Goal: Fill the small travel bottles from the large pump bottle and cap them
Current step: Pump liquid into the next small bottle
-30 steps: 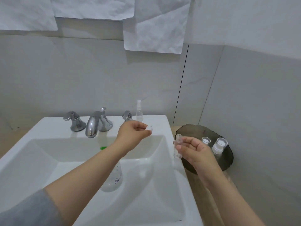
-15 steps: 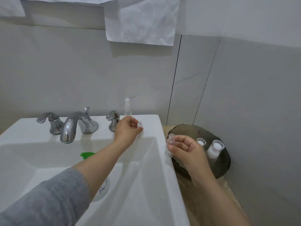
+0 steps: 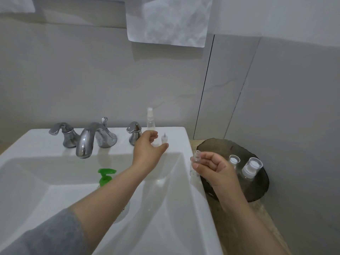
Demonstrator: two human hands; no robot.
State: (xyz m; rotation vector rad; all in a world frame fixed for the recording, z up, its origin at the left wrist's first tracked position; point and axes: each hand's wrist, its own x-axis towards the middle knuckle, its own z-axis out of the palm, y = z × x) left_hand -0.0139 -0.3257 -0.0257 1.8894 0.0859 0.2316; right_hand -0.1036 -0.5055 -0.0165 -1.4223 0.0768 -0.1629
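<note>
Bottle [image 3: 195, 162] for travel, tiny, clear, hard-walled, uncapped and apparently near empty: likely featherlight and stiff, smooth enough to slip from wet or soapy fingertips, and apt to tip if stood on so narrow a base. Best taken around the mid-body, below the neck, leaving the mouth free for filling. Held much that way now, roughly upright, pinched between thumb and curled fingers of the right hand [image 3: 215, 170], above the right rim of the sink [image 3: 176, 135] and just left of the dark tray [image 3: 257, 190] on the counter [image 3: 272, 227]. Cap [image 3: 164, 139] with pointed tip, probably its own, upright on the back ledge of the sink, well apart from the right hand but right at the thumb of the left hand [image 3: 149, 148]; touching or merely beside, hard to tell. Left hand loosely curled, apparently holding nothing. Equally small and light, easy to knock into the basin. Pump bottle [image 3: 105, 174] with green head down in the basin, mostly hidden behind the left forearm, below and left of the held bottle; probably far heavier, calling for a press on the head with the small mouth under the spout. Smaller capped bottle [image 3: 234, 160] and larger capped bottle [image 3: 252, 167] upright on the tray, just beyond the right hand; spray bottle [image 3: 150, 120] behind the left hand, near the wall
</note>
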